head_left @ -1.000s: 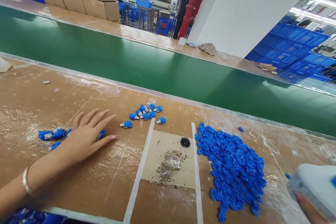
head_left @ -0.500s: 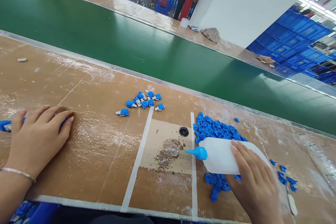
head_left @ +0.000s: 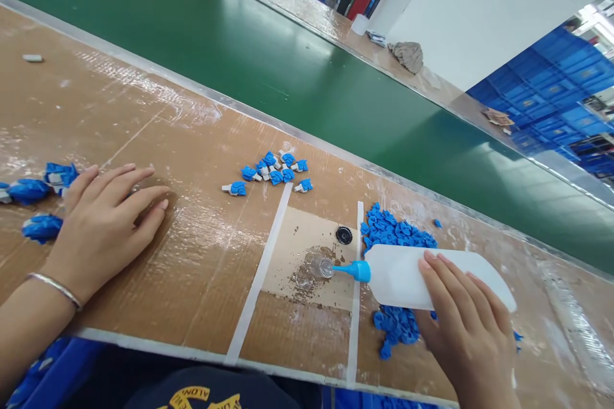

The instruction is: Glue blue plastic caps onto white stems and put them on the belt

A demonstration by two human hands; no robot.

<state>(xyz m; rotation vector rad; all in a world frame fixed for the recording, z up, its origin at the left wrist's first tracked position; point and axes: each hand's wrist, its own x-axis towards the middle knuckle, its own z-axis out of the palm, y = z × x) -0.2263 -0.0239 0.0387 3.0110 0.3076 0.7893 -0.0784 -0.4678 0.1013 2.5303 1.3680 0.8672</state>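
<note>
My right hand (head_left: 467, 326) is wrapped round a white squeeze bottle (head_left: 400, 276), which is tipped on its side and points left. Its blue nozzle (head_left: 357, 270) reaches the mouth of a small clear cup (head_left: 322, 266) on a stained cardboard piece (head_left: 283, 249). A round black cap (head_left: 344, 235) lies just behind the cup. On the left, my left hand (head_left: 108, 230) rests palm down with its fingers spread, right beside several larger blue parts with pale pieces (head_left: 29, 192). What lies under that palm is hidden.
Small blue-and-white pieces (head_left: 275, 169) sit in a cluster behind the cardboard. A heap of small blue parts (head_left: 398, 230) lies behind and below the bottle. White tape strips (head_left: 354, 332) flank the cardboard. Beyond the table runs a green conveyor belt (head_left: 268, 70).
The bottle's nozzle has come to the clear cup, closing the gap between them. My left hand has shifted right in view, showing more blue parts beside it. The camera view has tilted.
</note>
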